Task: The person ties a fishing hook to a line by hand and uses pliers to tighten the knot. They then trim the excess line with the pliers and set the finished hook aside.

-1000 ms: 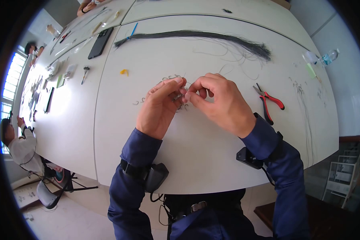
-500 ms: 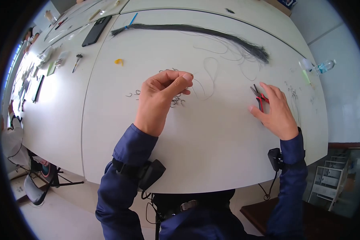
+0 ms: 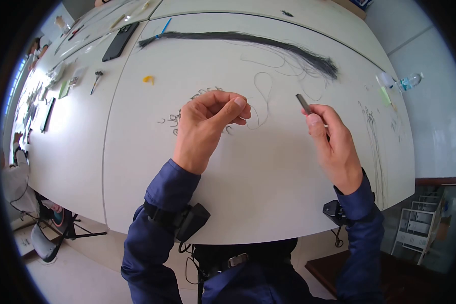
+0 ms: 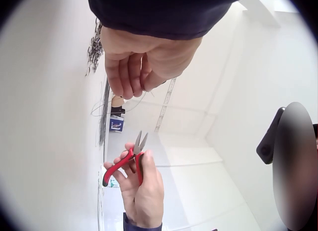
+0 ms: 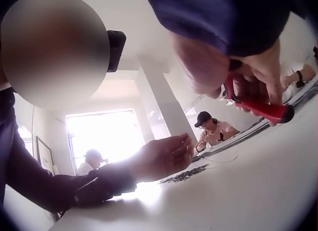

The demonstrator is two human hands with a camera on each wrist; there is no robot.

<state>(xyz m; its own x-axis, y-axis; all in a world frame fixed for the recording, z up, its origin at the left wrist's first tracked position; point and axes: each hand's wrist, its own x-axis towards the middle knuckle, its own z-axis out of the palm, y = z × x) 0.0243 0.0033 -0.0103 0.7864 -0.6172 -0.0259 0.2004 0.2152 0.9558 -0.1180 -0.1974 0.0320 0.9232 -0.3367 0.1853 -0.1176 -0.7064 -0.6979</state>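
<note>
In the head view my left hand [image 3: 207,124] pinches the end of a thin line [image 3: 269,96] between thumb and fingers; whatever else is in the pinch is too small to tell. Small dark hooks [image 3: 173,118] lie on the table beside and beneath it. My right hand [image 3: 337,144] holds the pliers [image 3: 303,103], raised off the table with the jaws pointing up. In the left wrist view the pliers [image 4: 140,144] show parted jaws and red handles, and the line [image 4: 130,110] loops below my left fingers.
A bundle of dark strands [image 3: 248,38] tied with a blue strip lies across the back. A phone [image 3: 120,41] and a yellow piece [image 3: 148,79] lie at the left. Loose lines with hooks [image 3: 372,121] and a bottle [image 3: 411,81] are at the right.
My right hand left the line, reached right to the pliers, picked them up and brought them a little back to the left. My left hand kept its pinch.
</note>
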